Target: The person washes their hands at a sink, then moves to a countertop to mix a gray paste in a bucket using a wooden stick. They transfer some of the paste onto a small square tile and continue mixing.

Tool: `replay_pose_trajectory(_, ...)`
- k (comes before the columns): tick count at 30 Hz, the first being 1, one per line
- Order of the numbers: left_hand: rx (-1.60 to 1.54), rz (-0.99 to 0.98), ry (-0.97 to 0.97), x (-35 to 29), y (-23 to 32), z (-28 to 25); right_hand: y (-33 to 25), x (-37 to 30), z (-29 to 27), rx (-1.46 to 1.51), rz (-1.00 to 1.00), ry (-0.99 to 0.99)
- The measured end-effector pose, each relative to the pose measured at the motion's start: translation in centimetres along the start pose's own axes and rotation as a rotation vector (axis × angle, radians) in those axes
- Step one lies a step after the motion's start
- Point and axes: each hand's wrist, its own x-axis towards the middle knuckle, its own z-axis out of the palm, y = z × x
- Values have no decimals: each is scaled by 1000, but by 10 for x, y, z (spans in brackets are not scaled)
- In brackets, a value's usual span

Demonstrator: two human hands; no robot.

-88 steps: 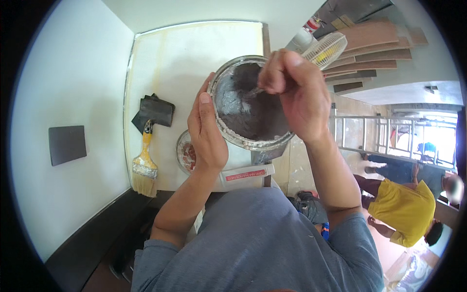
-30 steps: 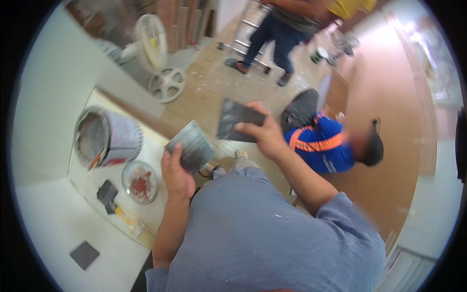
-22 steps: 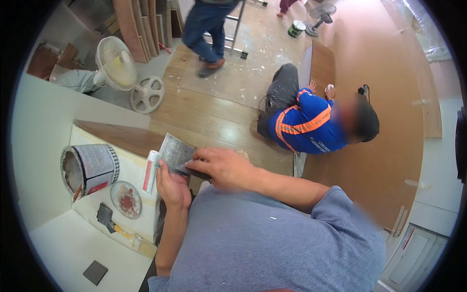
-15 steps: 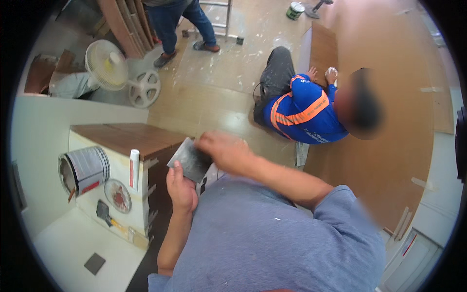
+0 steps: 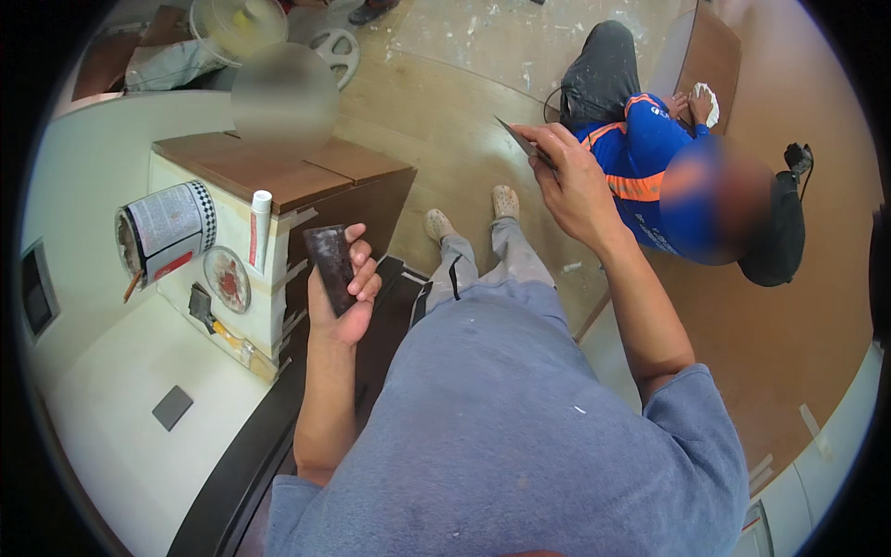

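On the person's left is the counter [image 5: 263,302], holding the can [image 5: 176,223] at its left, with the dish [image 5: 227,278] just to the can's right and the tube [image 5: 261,227] right of both. Nearer the person on the same top lies the brush [image 5: 232,342], its handle end at the dark blades [image 5: 199,303]. A scraper [image 5: 329,265] sits in the left hand [image 5: 345,288], right of these; another [image 5: 524,144] is in the right hand [image 5: 575,181], farther forward. The fan [image 5: 237,28] stands beyond the counter. Both shoes [image 5: 438,226] are on the floor [image 5: 445,139], between counter and co-worker [image 5: 631,167], who is down on the right, a hand on the cloth [image 5: 707,107].
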Motion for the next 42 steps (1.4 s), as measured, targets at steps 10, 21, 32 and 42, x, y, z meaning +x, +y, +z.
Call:
replay_pose_trajectory(10, -2, -44, -168, 1, -3, 14, -3, -24, 4, -20, 44, -72)
replay_pose_trajectory(21, 74, 18, -186, -17, 0, 16, -10, -9, -6, -13, -7, -39)
replay_pose_trajectory(32, 139, -139, -274, -7, 39, 3, -19, -43, 9, -117, 97, 81)
replay_pose_trajectory(42, 356, -231, -365, -9, 87, -36, -93, -61, 64, -69, 144, 195)
